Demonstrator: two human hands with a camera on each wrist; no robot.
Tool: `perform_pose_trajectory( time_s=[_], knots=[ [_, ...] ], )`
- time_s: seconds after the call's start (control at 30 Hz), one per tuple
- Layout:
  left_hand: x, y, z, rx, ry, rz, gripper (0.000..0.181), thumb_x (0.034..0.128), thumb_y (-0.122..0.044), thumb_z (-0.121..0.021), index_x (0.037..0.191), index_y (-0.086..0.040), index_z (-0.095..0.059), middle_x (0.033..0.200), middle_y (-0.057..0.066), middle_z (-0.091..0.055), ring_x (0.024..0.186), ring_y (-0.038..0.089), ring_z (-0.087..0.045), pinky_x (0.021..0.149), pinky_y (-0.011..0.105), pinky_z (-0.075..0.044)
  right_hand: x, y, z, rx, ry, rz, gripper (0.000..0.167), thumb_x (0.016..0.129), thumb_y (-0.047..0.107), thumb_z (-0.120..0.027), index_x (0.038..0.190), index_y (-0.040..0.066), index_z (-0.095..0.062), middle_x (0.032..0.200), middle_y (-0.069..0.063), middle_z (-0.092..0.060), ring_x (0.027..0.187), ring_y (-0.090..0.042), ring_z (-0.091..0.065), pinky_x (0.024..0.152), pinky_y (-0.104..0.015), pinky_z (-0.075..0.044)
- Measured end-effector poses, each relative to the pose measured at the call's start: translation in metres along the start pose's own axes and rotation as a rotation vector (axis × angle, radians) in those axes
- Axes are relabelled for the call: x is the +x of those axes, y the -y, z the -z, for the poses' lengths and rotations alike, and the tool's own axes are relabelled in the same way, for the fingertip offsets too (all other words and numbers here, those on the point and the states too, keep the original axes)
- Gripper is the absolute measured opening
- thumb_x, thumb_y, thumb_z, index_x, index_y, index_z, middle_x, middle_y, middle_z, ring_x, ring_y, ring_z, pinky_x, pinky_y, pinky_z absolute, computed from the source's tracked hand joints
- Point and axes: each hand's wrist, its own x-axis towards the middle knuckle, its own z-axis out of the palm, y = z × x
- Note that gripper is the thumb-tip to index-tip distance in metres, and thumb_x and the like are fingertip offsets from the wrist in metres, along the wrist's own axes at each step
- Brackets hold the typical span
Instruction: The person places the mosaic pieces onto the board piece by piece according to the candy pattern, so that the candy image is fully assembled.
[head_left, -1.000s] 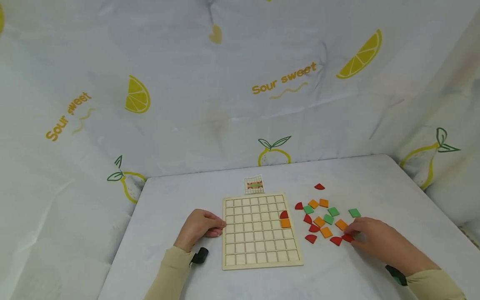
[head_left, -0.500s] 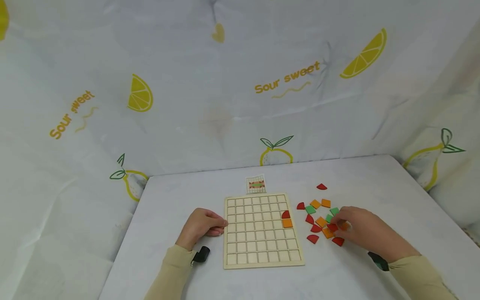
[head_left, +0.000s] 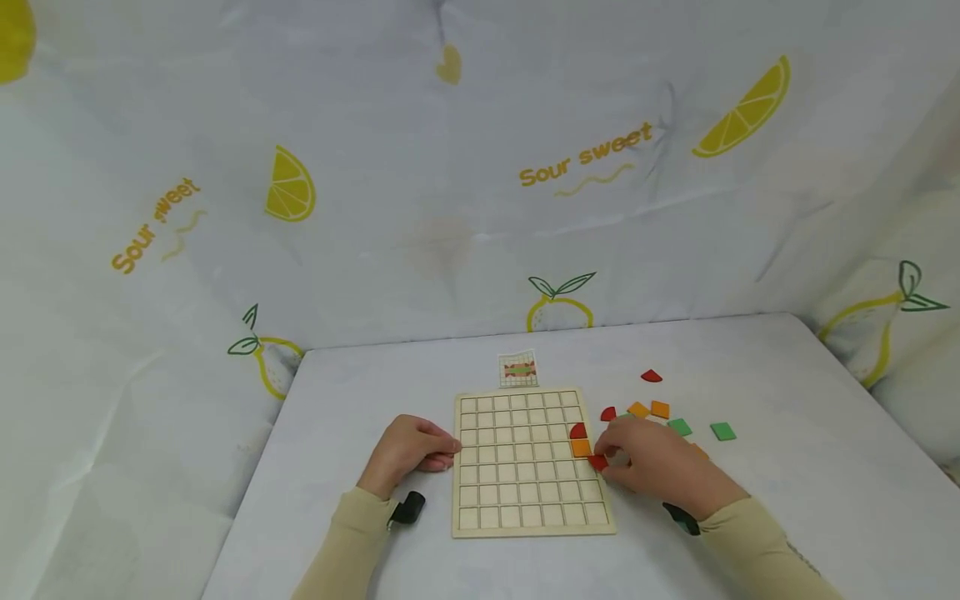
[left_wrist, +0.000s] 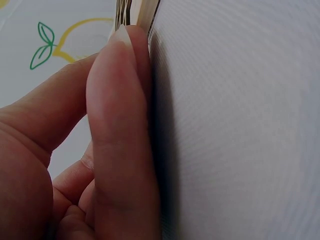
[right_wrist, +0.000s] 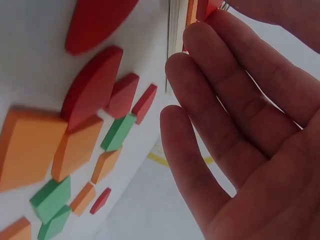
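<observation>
A pale wooden grid board (head_left: 517, 483) lies flat on the table. My left hand (head_left: 408, 450) pinches its left edge between thumb and forefinger; the thumb (left_wrist: 120, 130) in the left wrist view hides most of the contact. Over the board's right edge, my right hand (head_left: 660, 458) pinches a red quarter-circle tile (head_left: 597, 462) by thumb and fingertips. That tile is just below an orange square tile (head_left: 581, 448) set in the rightmost column. Directly above the square sits another red quarter-circle tile (head_left: 578, 431). The right hand's other fingers (right_wrist: 220, 85) are extended.
Loose red, orange and green tiles lie right of the board, partly hidden by the right hand in the head view. Among them are a green tile (head_left: 723, 431) and a red tile (head_left: 652, 376). A small printed pattern card (head_left: 518, 369) stands beyond the board's far edge.
My right hand has carried the red quarter-circle tile leftward from the loose tiles to the board's right edge. The left hand stays at the board's left edge. The head view shifts slightly.
</observation>
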Motion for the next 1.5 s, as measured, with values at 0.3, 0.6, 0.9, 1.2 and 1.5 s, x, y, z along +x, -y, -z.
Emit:
perform_pose_trajectory(
  time_s=[0.3, 0.6, 0.9, 1.2, 1.5],
  knots=[
    [0.001, -0.001, -0.001, 0.007, -0.009, 0.005, 0.019, 0.0867, -0.017, -0.09, 0.096, -0.003, -0.081, 0.083, 0.008, -0.083, 0.067, 0.01, -0.076, 0.067, 0.025, -0.067, 0.0, 0.009, -0.008, -0.04, -0.025, 0.019, 0.019, 0.083, 0.023, -0.094, 0.095, 0.028, -0.08, 0.091, 0.019, -0.065, 0.087, -0.004, -0.058, 0.076, -0.025, -0.057],
    [0.0, -0.001, -0.002, 0.009, -0.014, -0.002, 0.019, 0.0875, -0.017, -0.09, 0.098, -0.003, -0.082, 0.084, 0.007, -0.083, 0.066, 0.009, -0.076, 0.066, 0.024, -0.067, 0.004, 0.013, -0.009, -0.057, -0.017, 0.006, 0.018, 0.085, 0.023, -0.093, 0.097, 0.027, -0.08, 0.094, 0.018, -0.065, 0.087, -0.004, -0.057, 0.077, -0.025, -0.057],
    [-0.001, -0.002, -0.002, 0.012, -0.016, 0.003, 0.021, 0.0858, -0.019, -0.092, 0.097, -0.005, -0.083, 0.084, 0.006, -0.083, 0.068, 0.009, -0.076, 0.068, 0.025, -0.067, 0.005, 0.014, -0.012, -0.053, -0.012, 0.003, 0.016, 0.086, 0.022, -0.091, 0.098, 0.025, -0.081, 0.091, 0.016, -0.063, 0.085, -0.003, -0.053, 0.076, -0.024, -0.055],
    [0.0, -0.002, 0.0, 0.005, -0.006, 0.007, 0.02, 0.0861, -0.019, -0.091, 0.097, -0.004, -0.082, 0.084, 0.007, -0.082, 0.068, 0.01, -0.077, 0.068, 0.025, -0.067, 0.004, 0.013, -0.014, -0.053, -0.025, -0.007, 0.015, 0.087, 0.024, -0.092, 0.095, 0.027, -0.079, 0.09, 0.017, -0.063, 0.087, -0.003, -0.055, 0.077, -0.026, -0.057],
    [0.0, -0.001, 0.0, 0.002, -0.007, 0.009, 0.018, 0.0865, -0.017, -0.09, 0.096, -0.004, -0.083, 0.084, 0.007, -0.083, 0.067, 0.01, -0.077, 0.067, 0.025, -0.067, 0.004, 0.013, -0.015, -0.051, -0.04, 0.006, 0.015, 0.087, 0.023, -0.091, 0.093, 0.027, -0.078, 0.089, 0.017, -0.062, 0.086, -0.002, -0.054, 0.076, -0.025, -0.055]
  ],
)
